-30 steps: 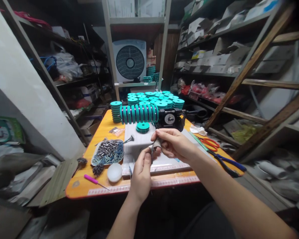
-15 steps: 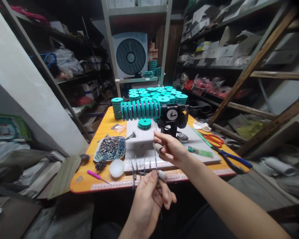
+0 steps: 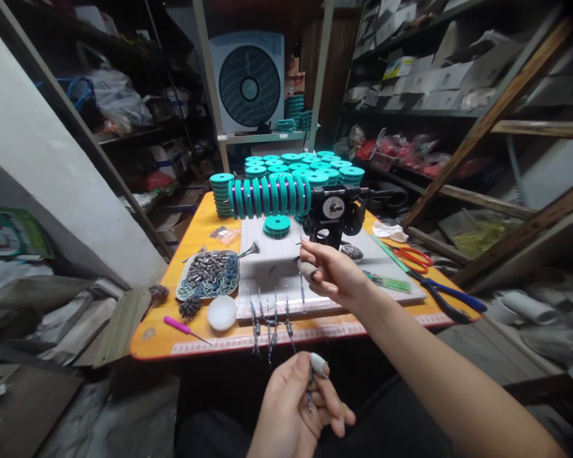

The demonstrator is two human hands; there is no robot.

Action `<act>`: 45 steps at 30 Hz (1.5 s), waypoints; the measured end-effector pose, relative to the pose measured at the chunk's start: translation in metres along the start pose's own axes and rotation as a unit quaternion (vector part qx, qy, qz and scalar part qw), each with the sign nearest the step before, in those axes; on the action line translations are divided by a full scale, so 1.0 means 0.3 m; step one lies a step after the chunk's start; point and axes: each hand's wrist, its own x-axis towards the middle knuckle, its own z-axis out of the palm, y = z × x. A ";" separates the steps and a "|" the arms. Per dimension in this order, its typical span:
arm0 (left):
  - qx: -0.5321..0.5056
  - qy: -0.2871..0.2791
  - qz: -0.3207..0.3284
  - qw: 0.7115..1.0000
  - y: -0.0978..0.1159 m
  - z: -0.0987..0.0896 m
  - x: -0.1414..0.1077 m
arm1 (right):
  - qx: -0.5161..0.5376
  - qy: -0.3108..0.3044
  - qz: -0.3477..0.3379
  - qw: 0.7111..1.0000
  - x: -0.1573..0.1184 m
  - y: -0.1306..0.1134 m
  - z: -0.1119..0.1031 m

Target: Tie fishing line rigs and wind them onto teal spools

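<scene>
Both hands pinching small parts, all print too tiny to read

We see printed marks on the pale strip [image 3: 191, 346] along the table's [image 3: 155, 327] front edge, too small to make out. Box [image 3: 398, 67] with yellow on the right shelf: print blurred. Green packet [image 3: 389, 282] is partly covered by the right forearm.

Left hand [image 3: 296, 401] is below the table edge, thumb and forefinger closed on a blue strand [image 3: 309, 402], other fingers loosely curled; its upper part is hidden by the fingers, and the wrist is cut off by the frame. Right hand [image 3: 332, 270] is over the white board [image 3: 262, 257], thumb and forefinger pinched on a thin dark piece [image 3: 300, 240]; we can't tell what it is. Other thin strands [image 3: 272, 321] hang at the board's front edge. The winder [image 3: 332, 213] partly hides the green spools [image 3: 351, 173] behind.
</scene>
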 end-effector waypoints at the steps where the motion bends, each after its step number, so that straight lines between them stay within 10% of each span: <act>1: 0.004 -0.001 -0.004 1.000 0.006 0.005 -0.002 | -0.006 -0.002 -0.002 1.000 0.000 0.000 0.000; 6: 0.094 -0.010 0.006 0.996 0.047 0.028 -0.014 | -0.057 -0.010 -0.034 0.998 -0.009 -0.008 -0.003; 11: 0.353 -0.011 0.133 0.926 0.109 0.053 0.007 | -0.159 -0.022 -0.056 0.986 -0.036 -0.052 -0.005; 22: 0.359 -0.063 0.097 0.926 0.228 0.165 0.180 | -0.335 -0.027 -0.094 0.937 -0.083 -0.137 0.006; 30: 0.257 -0.099 0.069 0.959 0.224 0.168 0.203 | -0.215 -0.036 -0.050 0.975 -0.083 -0.118 -0.008; 45: 0.152 0.005 0.117 0.981 0.149 0.160 0.142 | 0.029 0.012 0.017 0.999 -0.013 -0.023 0.044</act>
